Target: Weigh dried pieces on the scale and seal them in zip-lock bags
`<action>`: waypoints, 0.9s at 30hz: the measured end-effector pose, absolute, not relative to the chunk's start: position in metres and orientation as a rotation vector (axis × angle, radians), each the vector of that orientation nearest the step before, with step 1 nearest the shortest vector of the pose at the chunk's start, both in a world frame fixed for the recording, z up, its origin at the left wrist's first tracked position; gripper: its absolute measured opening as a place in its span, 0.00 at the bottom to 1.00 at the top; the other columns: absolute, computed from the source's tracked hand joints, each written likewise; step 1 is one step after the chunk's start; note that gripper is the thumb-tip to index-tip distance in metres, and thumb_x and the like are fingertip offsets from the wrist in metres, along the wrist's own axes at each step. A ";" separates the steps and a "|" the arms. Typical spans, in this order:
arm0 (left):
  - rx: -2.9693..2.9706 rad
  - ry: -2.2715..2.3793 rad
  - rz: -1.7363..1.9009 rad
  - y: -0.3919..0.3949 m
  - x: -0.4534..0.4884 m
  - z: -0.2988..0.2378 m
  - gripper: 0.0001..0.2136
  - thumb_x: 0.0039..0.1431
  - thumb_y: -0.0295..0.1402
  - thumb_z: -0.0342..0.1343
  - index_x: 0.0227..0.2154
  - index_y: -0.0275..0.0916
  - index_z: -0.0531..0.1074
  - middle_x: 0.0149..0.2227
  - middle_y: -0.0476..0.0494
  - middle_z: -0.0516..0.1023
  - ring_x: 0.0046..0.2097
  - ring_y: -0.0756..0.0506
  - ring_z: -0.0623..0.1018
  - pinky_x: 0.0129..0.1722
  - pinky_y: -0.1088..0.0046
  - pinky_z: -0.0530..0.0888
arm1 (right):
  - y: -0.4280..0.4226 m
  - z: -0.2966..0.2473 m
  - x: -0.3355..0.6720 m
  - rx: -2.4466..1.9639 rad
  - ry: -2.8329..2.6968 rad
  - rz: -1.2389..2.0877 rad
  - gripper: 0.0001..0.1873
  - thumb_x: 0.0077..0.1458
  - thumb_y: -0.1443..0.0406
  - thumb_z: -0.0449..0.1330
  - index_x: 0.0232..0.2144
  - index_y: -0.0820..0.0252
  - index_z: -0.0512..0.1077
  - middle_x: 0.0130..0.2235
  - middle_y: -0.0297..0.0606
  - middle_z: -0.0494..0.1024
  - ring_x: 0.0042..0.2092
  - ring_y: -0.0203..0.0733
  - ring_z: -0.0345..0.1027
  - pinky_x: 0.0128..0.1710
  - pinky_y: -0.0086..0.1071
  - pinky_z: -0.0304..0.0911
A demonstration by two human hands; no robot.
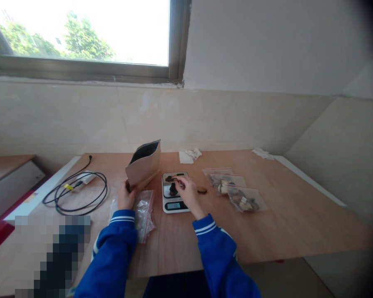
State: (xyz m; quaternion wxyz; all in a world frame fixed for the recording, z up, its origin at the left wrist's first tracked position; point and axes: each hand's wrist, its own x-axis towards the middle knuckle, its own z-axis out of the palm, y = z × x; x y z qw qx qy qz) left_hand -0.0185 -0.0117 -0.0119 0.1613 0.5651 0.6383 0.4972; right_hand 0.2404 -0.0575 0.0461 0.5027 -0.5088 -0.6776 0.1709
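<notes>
Room: pale tiled wall under a window (pixel 81 33), with a wooden surface (pixel 282 223) running along it.
Landmark: one digital scale (pixel 175 192), near the middle of the surface.
Left hand (pixel 126 196): closed on the base of one open kraft pouch (pixel 144 164), just left of the scale; it holds the pouch tilted, mouth up.
Right hand (pixel 186 191): over the scale, fingertips pinching a small dark piece (pixel 170 179) above the pan; a second dark piece (pixel 173 190) rests on the pan.
Left of scale, nearer the person: one clear zip bag (pixel 144 213) lying flat, partly under the left sleeve.
Right of scale: one brown piece (pixel 202 190) just beside it, then three filled zip bags (pixel 233 190) overlapping in a row.
Far left of scale: one coiled black cable (pixel 77 190).
Behind scale: two crumpled tissues (pixel 191 155), well apart.
Risk: the tilted pouch could tip and spill if the grip loosens; the right hand's weight on the pan would probably falsify the reading; the pinched piece may drop off the pan edge.
</notes>
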 end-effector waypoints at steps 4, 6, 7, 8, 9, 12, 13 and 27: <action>1.582 1.872 1.383 -0.009 -0.021 -0.018 0.26 0.48 0.38 0.56 0.51 0.35 0.66 0.43 0.35 0.76 0.48 0.34 0.75 0.49 0.55 0.70 | -0.055 0.055 0.228 -1.363 -1.892 0.207 0.13 0.59 0.69 0.51 0.41 0.59 0.75 0.42 0.43 0.75 0.48 0.47 0.63 0.50 0.43 0.59; 1.574 1.863 1.393 -0.008 -0.022 -0.021 0.26 0.48 0.39 0.56 0.51 0.35 0.66 0.43 0.35 0.76 0.48 0.34 0.75 0.49 0.55 0.70 | -0.056 0.056 0.224 -1.446 -1.969 0.131 0.13 0.59 0.68 0.52 0.42 0.58 0.75 0.43 0.44 0.75 0.49 0.49 0.61 0.50 0.45 0.57; 1.574 1.853 1.402 -0.008 -0.022 -0.022 0.26 0.48 0.39 0.57 0.51 0.35 0.66 0.42 0.35 0.76 0.47 0.34 0.76 0.49 0.55 0.70 | -0.056 0.056 0.222 -1.472 -1.985 0.108 0.13 0.59 0.67 0.53 0.43 0.57 0.75 0.44 0.44 0.74 0.49 0.49 0.61 0.50 0.46 0.56; 1.574 1.846 1.409 -0.008 -0.022 -0.023 0.26 0.48 0.39 0.57 0.51 0.35 0.67 0.42 0.35 0.77 0.47 0.35 0.76 0.49 0.55 0.70 | -0.057 0.055 0.222 -1.485 -1.987 0.095 0.13 0.59 0.67 0.53 0.43 0.56 0.75 0.45 0.44 0.74 0.50 0.49 0.60 0.50 0.45 0.56; 1.571 1.846 1.409 -0.008 -0.022 -0.023 0.26 0.48 0.40 0.57 0.50 0.35 0.67 0.41 0.35 0.77 0.47 0.34 0.76 0.48 0.55 0.71 | -0.057 0.055 0.222 -1.486 -1.978 0.091 0.13 0.59 0.66 0.53 0.43 0.56 0.75 0.46 0.44 0.74 0.50 0.49 0.60 0.50 0.45 0.55; 1.555 1.881 1.390 -0.009 -0.022 -0.022 0.26 0.48 0.40 0.58 0.50 0.34 0.68 0.42 0.33 0.76 0.48 0.33 0.75 0.49 0.54 0.70 | -0.058 0.052 0.226 -1.473 -1.903 0.111 0.13 0.59 0.66 0.54 0.44 0.53 0.75 0.46 0.42 0.73 0.50 0.47 0.61 0.49 0.43 0.55; 1.553 1.885 1.387 -0.009 -0.022 -0.021 0.26 0.48 0.40 0.58 0.51 0.34 0.67 0.42 0.33 0.76 0.48 0.33 0.75 0.49 0.53 0.70 | -0.057 0.050 0.228 -1.469 -1.875 0.126 0.14 0.59 0.66 0.54 0.45 0.53 0.75 0.46 0.42 0.74 0.49 0.47 0.61 0.49 0.43 0.56; 1.581 1.900 1.350 -0.009 -0.022 -0.022 0.28 0.49 0.39 0.56 0.54 0.35 0.64 0.47 0.32 0.75 0.50 0.32 0.74 0.50 0.54 0.70 | -0.054 0.031 0.269 -1.321 -1.397 0.204 0.14 0.58 0.65 0.50 0.40 0.60 0.74 0.40 0.44 0.72 0.43 0.45 0.67 0.47 0.40 0.63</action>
